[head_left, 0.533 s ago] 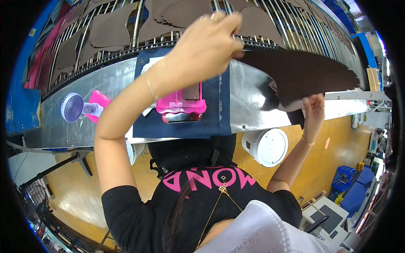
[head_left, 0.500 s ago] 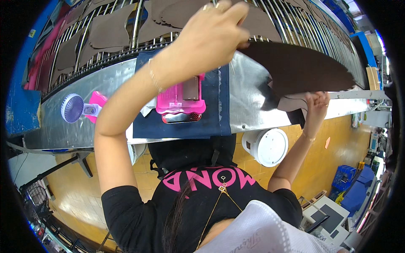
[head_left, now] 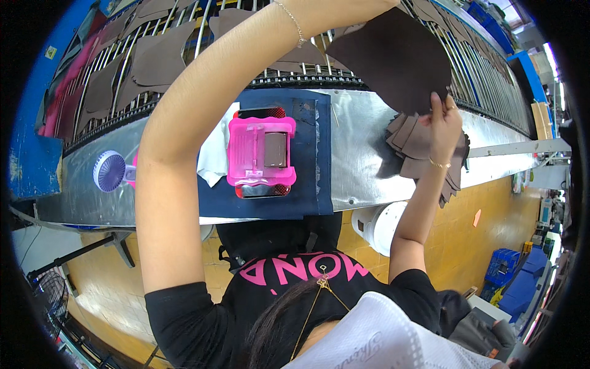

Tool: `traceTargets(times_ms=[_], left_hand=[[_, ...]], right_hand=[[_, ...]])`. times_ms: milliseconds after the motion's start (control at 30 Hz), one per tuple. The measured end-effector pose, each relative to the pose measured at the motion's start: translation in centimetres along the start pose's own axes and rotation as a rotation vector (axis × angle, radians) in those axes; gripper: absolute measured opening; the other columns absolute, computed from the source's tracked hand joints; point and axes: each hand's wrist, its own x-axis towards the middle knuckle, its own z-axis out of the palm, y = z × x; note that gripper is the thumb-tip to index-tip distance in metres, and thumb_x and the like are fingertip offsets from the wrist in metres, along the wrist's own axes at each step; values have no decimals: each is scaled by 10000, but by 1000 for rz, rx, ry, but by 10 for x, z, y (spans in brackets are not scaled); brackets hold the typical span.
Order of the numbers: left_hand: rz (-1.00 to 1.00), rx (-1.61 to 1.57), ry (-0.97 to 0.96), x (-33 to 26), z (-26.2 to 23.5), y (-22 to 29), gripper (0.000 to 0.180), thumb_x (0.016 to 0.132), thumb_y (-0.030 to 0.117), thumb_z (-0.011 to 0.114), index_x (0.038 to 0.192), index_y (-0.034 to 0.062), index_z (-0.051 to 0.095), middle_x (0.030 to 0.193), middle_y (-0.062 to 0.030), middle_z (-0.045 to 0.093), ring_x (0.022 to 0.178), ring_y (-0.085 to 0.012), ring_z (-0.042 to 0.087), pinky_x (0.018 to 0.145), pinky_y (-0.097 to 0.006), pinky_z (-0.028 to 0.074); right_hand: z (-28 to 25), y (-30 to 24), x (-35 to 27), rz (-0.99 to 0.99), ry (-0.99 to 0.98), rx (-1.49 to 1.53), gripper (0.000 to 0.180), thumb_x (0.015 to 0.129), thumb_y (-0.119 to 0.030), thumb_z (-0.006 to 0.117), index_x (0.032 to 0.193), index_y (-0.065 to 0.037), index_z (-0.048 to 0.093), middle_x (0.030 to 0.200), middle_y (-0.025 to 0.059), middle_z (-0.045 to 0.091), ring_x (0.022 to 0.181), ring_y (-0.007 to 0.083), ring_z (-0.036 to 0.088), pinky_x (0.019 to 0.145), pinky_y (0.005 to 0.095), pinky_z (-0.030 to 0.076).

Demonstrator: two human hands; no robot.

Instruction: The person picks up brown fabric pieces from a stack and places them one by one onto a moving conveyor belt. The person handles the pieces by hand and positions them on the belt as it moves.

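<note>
A dark brown cut piece of sheet material (head_left: pixel 393 58), perhaps leather, hangs stretched between my two hands over the far side of the bench. My left hand (head_left: pixel 356 11) reaches to the top edge of the view and closes on the piece's far edge; its fingers are partly cut off. The near right corner is pinched between thumb and fingers of my right hand (head_left: pixel 444 123). Below that hand, a fanned stack of similar brown pieces (head_left: pixel 409 138) lies at the bench's front edge, partly hidden by my wrist.
Beyond the metal bench (head_left: pixel 359 147) runs a rack of metal rods (head_left: pixel 193 46) carrying more brown pieces (head_left: pixel 161 55). A pink plastic holder with a brown block (head_left: pixel 275 149) sits on a dark blue cloth (head_left: pixel 310 184). Left are a white cloth (head_left: pixel 215 154) and purple fan (head_left: pixel 110 171); below, a white bucket (head_left: pixel 388 227).
Both hands have moved farther away and upward with the brown piece, which now hangs more upright. The stack beneath has come into fuller view, as has the pink holder.
</note>
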Motion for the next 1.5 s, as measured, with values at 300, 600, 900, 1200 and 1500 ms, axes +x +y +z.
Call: traceTargets(times_ms=[300, 600, 900, 1200, 1500], left_hand=[[-251, -288, -75, -30, -54, -1, 492, 812, 251, 674, 1259, 140, 501, 1274, -204, 388, 1180, -396, 402, 964, -490, 359], [-540, -296, -368, -129, -111, 9, 542, 793, 254, 705, 1299, 218, 513, 1313, -112, 402, 1081, -309, 454, 945, -420, 378], [-775, -400, -470, -166, -133, 24, 562, 773, 203, 734, 1293, 202, 521, 1319, -106, 394, 1079, -305, 456, 948, -427, 376], [-782, -457, -455, -175, -130, 46, 491, 790, 179, 728, 1253, 139, 566, 1336, -94, 411, 1113, -263, 454, 940, -387, 398], [-794, -534, -469, -184, -131, 53, 468, 816, 177, 708, 1257, 125, 558, 1316, -118, 444, 1214, -297, 433, 987, -407, 376]], right_hand=[[110, 60, 81, 310, -35, 824, 253, 940, -79, 524, 1153, 22, 430, 927, 90, 570, 655, 234, 677, 498, 278, 563], [211, 106, 161, 564, 77, 911, 614, 945, -20, 445, 1463, -34, 114, 1169, 177, 505, 780, 293, 684, 560, 320, 582], [194, 132, 159, 643, 163, 1203, 254, 854, -186, 696, 884, -38, 492, 637, 80, 580, 507, 127, 566, 387, 239, 409], [16, 23, 3, 155, 278, 507, 224, 862, -216, 686, 947, -48, 565, 663, 67, 617, 540, 131, 595, 505, 232, 480], [-158, 178, -42, 566, -32, -798, 803, 715, -588, 702, 1292, -56, 527, 1296, 200, 521, 1179, 316, 522, 977, 401, 430]])
